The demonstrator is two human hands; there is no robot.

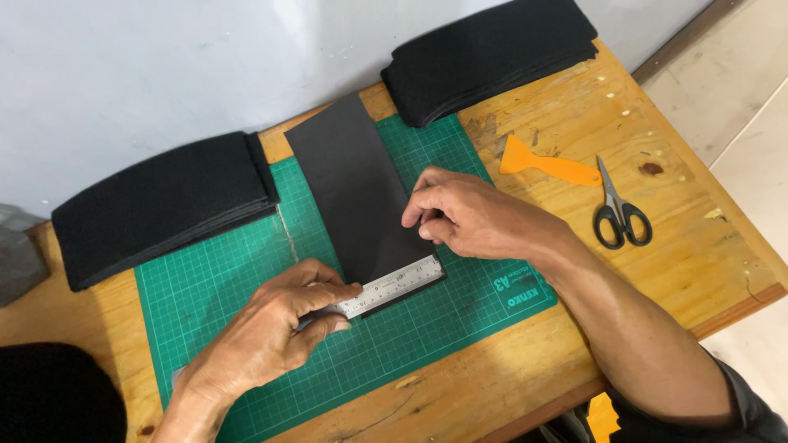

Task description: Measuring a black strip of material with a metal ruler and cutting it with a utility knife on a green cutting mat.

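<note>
While the left hand (275, 336) presses down in the lower middle of the frame, its fingers are curled and pinched over the near end of a steel ruler (392, 287), thumb on top, pinning it flat. That ruler lies across the bottom edge of a dark sheet strip (353, 184), a long black rectangle running from the centre of the frame up toward the wall. Strip and ruler both sit on a green cutting mat (460, 312) with a fine grid, spread over the middle of a wooden table (657, 246).

Over to the right hand (468, 215), right of centre: fingers bunched together, tips pressed at the strip's right edge just above the ruler. Whether something small is held between those fingertips, I cannot tell; they hide it.

Upper right of the frame, a stack of black sheets (492, 53) overlaps the mat's far corner. Left side, a second black stack (164, 205) rests half on the mat, half on the wood. Right of the mat lies an orange scraper (546, 164), flat on the table, and just beside it black-handled scissors (620, 213), blades closed and pointing away toward the wall. Another orange piece (602, 417) peeks in at the bottom edge, below the right forearm.
</note>
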